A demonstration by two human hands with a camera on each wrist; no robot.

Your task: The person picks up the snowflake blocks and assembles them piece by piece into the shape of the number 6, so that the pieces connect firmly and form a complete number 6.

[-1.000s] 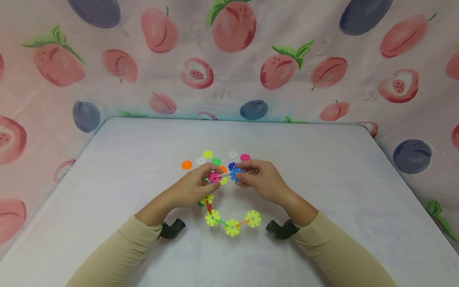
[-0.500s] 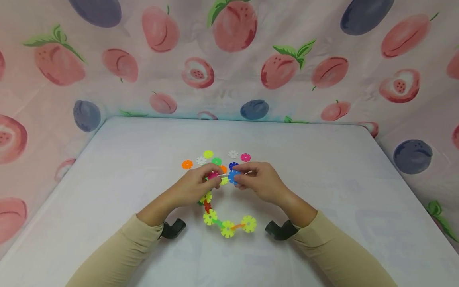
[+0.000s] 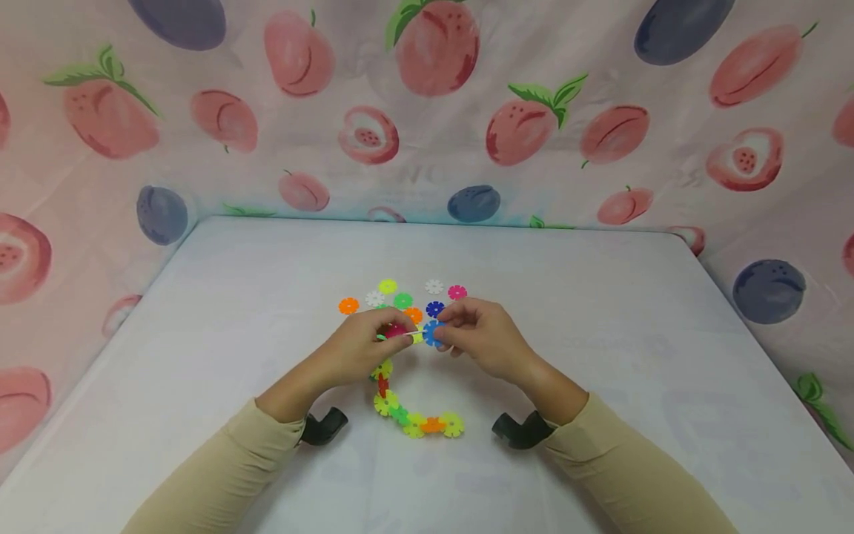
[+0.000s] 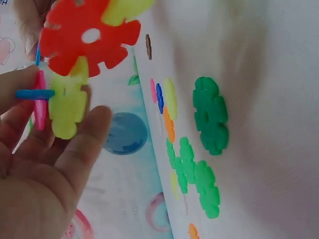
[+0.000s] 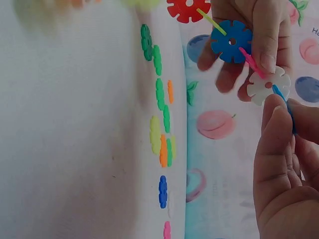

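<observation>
The chain (image 3: 414,423) hanging below my fingers has bunched up as my hands closed in, left hand (image 3: 360,348) pinching its pink disc (image 3: 396,331), right hand (image 3: 483,337) pinching the blue disc (image 3: 432,332) to join them above the desk (image 3: 600,334).

Looks like a makeshift play or recording corner, not a real room. Fruit-print cloth (image 3: 427,111) hung as walls on three sides of a white-covered table (image 3: 600,311). Toy discs (image 3: 400,297) scattered there.
</observation>
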